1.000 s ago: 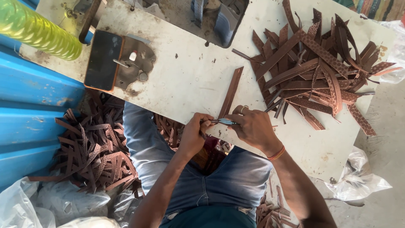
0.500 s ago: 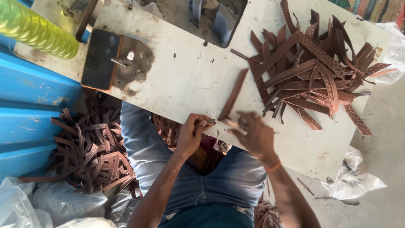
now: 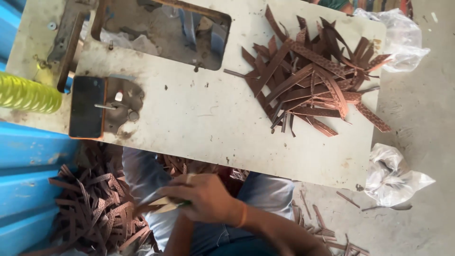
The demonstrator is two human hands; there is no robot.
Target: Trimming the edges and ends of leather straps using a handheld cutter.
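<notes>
- Head view, grip: right hand [image 3: 206, 199] closed around a small green-tipped tool [image 3: 176, 205] low in the frame, blurred with motion, over the lap.
- Left hand mostly hidden under the right; only the forearm [image 3: 177, 237] visible at the bottom edge, so open or closed cannot be told.
- Brown leather strip [image 3: 149, 205] at the tool's tip, lower left of centre, pale on its underside; exact hold on it unclear through the blur.
- Heap of cut strips [image 3: 95, 213] at lower left, beside the blue-jeaned knee [image 3: 142, 175].
- Second pile of strips [image 3: 313, 80] at upper right on the white worktable [image 3: 199, 118], well apart from the hands.
- Dark flat block [image 3: 86, 106] at the table's left edge, yellow-green bottle [image 3: 26, 95] at far left, clear plastic bags [image 3: 395, 175] at right on the floor.
- Likely risk: tool slipping toward the hidden hand or the thigh, work being done in the lap and not on the table.
- Also possible: strip twisting under the tip, giving a ragged cut.
</notes>
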